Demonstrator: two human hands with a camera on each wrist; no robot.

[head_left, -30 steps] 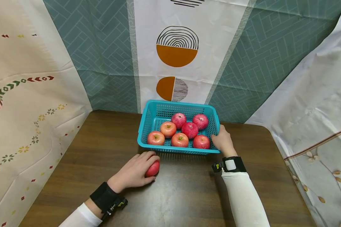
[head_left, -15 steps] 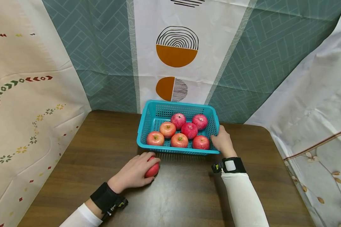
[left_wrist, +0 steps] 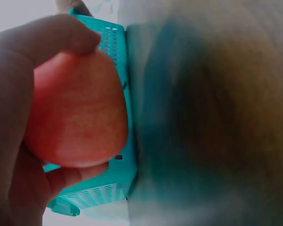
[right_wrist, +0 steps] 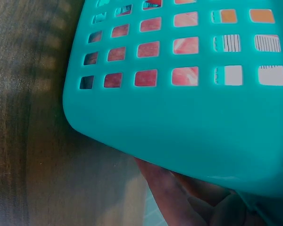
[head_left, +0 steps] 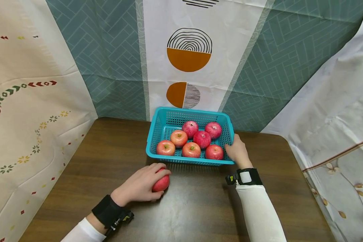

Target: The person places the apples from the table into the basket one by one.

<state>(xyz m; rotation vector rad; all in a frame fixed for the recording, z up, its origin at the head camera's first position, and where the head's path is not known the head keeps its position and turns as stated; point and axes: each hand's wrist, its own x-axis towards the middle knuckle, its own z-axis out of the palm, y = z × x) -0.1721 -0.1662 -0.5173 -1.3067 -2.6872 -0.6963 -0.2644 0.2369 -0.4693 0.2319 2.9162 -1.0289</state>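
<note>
My left hand (head_left: pixel 142 183) grips a red apple (head_left: pixel 161 181) low over the table, in front of the basket. In the left wrist view the thumb and fingers wrap this apple (left_wrist: pixel 78 110) from both sides. The turquoise plastic basket (head_left: pixel 186 160) stands at the back of the table with several red and yellowish-red apples (head_left: pixel 191 149) inside. At the basket's right end my right hand (head_left: pixel 238 150) holds the rim, thumb on the inner side. In the right wrist view the perforated basket wall (right_wrist: pixel 146 117) hides part of the fingers (right_wrist: pixel 167 193).
The brown wooden table (head_left: pixel 196 208) ends at the back against a green-and-white patterned cloth (head_left: pixel 118 60). Pale printed cloths hang at the left (head_left: pixel 33 127) and right (head_left: pixel 329 134). Inside the basket, the apples sit toward the middle, front and right.
My left hand has shifted slightly toward me and to the left with the apple. The right hand and the basket stay in place.
</note>
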